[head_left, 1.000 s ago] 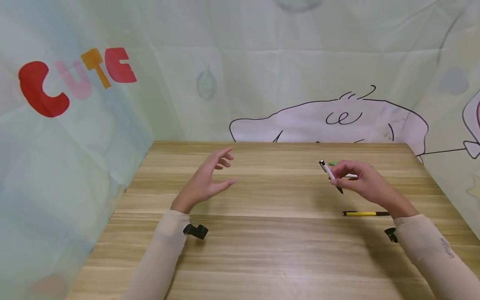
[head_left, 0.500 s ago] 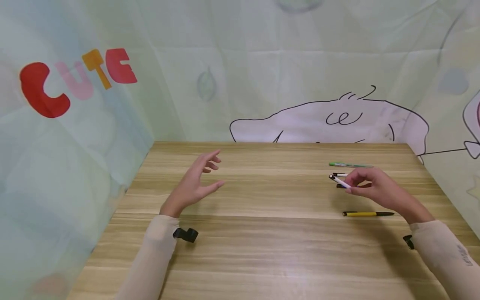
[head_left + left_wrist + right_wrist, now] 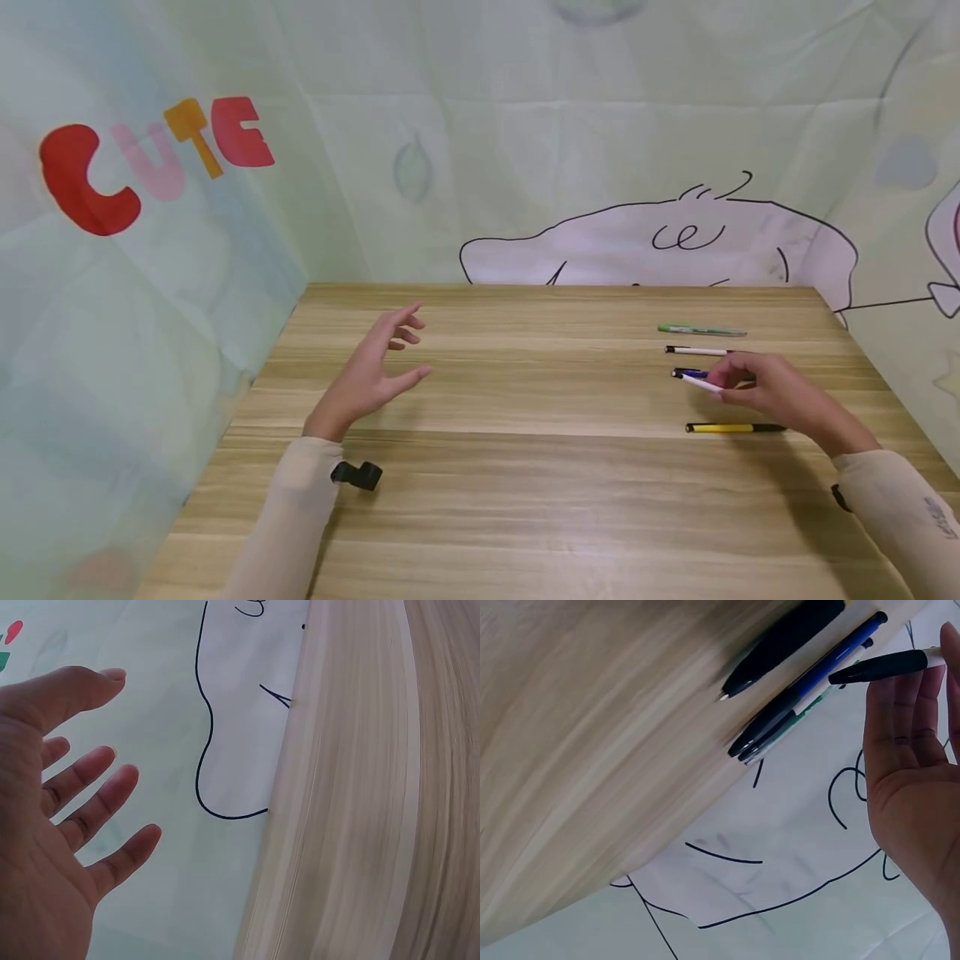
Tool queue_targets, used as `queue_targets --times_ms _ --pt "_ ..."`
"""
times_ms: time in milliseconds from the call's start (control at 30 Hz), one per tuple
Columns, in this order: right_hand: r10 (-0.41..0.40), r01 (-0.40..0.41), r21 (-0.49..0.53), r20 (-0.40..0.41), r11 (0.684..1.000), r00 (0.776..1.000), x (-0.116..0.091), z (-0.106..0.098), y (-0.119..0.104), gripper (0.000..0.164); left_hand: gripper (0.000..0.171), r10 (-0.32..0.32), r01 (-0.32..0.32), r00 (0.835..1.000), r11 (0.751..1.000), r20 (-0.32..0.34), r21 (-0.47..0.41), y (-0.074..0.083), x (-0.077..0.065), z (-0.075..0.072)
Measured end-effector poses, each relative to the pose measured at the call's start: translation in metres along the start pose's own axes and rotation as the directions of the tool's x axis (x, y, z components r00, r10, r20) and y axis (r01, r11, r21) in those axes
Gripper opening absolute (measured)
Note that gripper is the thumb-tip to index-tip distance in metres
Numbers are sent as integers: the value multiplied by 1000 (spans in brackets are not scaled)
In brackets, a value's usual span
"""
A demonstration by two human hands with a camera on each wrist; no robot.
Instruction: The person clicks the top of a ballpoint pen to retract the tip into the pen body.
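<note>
My right hand (image 3: 768, 390) pinches a white pen (image 3: 701, 383) with a black tip between thumb and fingers. The right wrist view shows the pen's black grip end (image 3: 881, 667) pointing out past the fingers. Close behind it on the table lies a blue pen (image 3: 690, 372), partly hidden by the hand. Nearer the front is a yellow pen (image 3: 723, 427) with black ends. Another white pen (image 3: 697, 351) and a green pen (image 3: 697, 330) lie farther back, roughly parallel. My left hand (image 3: 371, 371) hovers over the left side with fingers spread, holding nothing.
The wooden table (image 3: 525, 500) meets a printed cloth backdrop (image 3: 495, 167) along its back edge. Cloth also hangs along the left side, bearing colourful letters (image 3: 82, 179).
My right hand has moved right and toward the front with the white pen, which has tipped from steep to nearly flat. The left hand has drifted left and slightly nearer.
</note>
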State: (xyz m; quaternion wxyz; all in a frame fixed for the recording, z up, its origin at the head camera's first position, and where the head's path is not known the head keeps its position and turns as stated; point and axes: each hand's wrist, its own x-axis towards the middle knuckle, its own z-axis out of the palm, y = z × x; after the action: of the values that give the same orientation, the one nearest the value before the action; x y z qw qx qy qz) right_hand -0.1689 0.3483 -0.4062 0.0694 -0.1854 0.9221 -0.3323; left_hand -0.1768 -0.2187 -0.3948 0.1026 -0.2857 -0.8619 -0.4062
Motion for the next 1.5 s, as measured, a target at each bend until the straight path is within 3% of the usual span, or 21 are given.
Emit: queue_targets --times_ms 367,533,833,1500 --pt "-113 116 -43 49 992 992 -3 0 21 18 90 -24 24 1000 1000 2 17 -2 -7 -6" --pt "-122 125 -39 59 991 991 -4 -1 28 18 90 -19 19 1000 999 3 31 -2 -8 -7" --pt "-34 41 -75 94 996 995 -2 -1 35 16 88 -26 25 1000 999 12 33 -2 -7 -7" --pt "-15 28 -104 121 994 993 -4 -4 37 12 87 -17 16 1000 999 15 50 -1 -7 -6"
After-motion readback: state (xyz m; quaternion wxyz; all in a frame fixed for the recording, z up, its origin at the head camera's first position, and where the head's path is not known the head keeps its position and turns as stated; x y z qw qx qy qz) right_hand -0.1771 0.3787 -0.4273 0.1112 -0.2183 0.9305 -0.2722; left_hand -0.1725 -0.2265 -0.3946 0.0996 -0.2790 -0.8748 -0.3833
